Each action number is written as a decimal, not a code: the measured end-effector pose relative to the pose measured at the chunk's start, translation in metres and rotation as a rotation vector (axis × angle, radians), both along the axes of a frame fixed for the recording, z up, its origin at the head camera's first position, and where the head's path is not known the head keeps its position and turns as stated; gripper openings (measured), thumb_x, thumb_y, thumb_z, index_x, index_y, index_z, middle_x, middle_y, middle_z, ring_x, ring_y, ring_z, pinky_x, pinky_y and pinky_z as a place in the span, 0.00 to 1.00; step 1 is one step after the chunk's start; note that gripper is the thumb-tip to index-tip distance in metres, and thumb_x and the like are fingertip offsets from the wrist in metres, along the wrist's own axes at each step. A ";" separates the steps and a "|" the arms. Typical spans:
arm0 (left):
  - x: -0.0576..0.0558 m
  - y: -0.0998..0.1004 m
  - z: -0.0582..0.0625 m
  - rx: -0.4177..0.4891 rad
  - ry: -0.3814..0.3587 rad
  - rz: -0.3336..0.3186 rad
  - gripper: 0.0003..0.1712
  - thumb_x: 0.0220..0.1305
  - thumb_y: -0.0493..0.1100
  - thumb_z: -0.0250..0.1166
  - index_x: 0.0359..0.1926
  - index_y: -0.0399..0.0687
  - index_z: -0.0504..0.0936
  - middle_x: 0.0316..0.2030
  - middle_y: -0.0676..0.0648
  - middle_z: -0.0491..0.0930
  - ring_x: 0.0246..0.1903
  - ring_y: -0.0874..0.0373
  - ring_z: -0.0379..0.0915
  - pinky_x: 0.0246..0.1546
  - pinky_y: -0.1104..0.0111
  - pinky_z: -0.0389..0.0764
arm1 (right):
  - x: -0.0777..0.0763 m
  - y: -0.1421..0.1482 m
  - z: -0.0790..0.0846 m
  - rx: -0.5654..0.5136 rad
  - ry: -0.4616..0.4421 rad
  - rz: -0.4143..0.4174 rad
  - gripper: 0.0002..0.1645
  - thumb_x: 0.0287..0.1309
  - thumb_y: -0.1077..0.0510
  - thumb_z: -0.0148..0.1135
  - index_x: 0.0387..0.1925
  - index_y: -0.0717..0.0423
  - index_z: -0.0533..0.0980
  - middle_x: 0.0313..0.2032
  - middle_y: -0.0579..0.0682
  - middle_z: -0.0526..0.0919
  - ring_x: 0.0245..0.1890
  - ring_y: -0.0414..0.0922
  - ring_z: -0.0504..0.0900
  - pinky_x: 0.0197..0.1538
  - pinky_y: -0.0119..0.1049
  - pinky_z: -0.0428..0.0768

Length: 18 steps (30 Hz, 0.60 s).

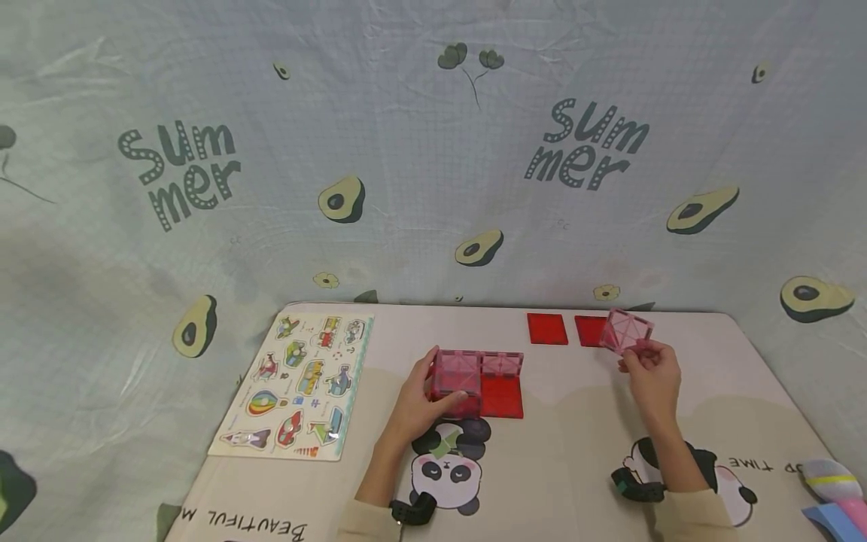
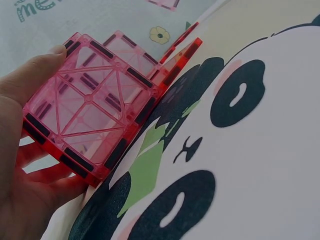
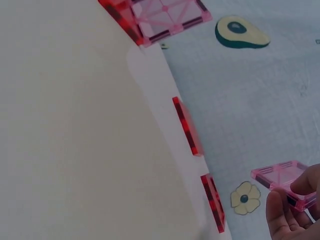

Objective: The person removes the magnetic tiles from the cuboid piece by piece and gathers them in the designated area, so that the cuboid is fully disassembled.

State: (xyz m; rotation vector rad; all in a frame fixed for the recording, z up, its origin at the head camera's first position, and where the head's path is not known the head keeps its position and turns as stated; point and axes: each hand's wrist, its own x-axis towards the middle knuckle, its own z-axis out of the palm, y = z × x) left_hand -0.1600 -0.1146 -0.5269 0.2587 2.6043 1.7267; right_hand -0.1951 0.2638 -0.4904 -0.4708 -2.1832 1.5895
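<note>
My left hand grips a small box of pink magnetic tiles from its left side, thumb along the near face. Joined to the box on the right, a red magnetic tile lies flat with an upright pink tile along its back edge. In the left wrist view, the box shows clear pink panes with dark magnet strips. Raised at the back right, my right hand pinches a single pink magnetic tile by its lower corner between thumb and fingers.
Two loose red tiles lie by the table's back edge, one in the middle and one partly behind the raised tile. A picture puzzle board is at the left. A soft multicoloured object sits at the right edge.
</note>
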 end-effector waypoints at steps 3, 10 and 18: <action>0.000 0.000 0.000 0.002 -0.002 0.000 0.57 0.55 0.60 0.73 0.78 0.55 0.53 0.72 0.44 0.63 0.69 0.40 0.67 0.62 0.49 0.78 | -0.003 0.006 -0.002 0.020 -0.008 -0.028 0.16 0.68 0.62 0.57 0.54 0.61 0.68 0.33 0.36 0.74 0.24 0.24 0.78 0.32 0.16 0.80; 0.000 0.000 0.000 0.005 -0.007 0.004 0.57 0.55 0.61 0.73 0.78 0.55 0.53 0.73 0.44 0.62 0.69 0.40 0.67 0.62 0.49 0.78 | -0.017 0.022 -0.004 0.008 0.002 -0.093 0.15 0.67 0.61 0.58 0.53 0.60 0.72 0.33 0.37 0.75 0.22 0.23 0.77 0.30 0.15 0.79; 0.000 0.001 0.001 0.000 -0.010 0.006 0.57 0.54 0.61 0.73 0.78 0.55 0.53 0.73 0.43 0.62 0.70 0.40 0.66 0.62 0.49 0.77 | -0.031 0.038 -0.003 0.028 -0.010 -0.131 0.21 0.67 0.59 0.56 0.57 0.68 0.72 0.33 0.41 0.76 0.20 0.22 0.76 0.27 0.14 0.78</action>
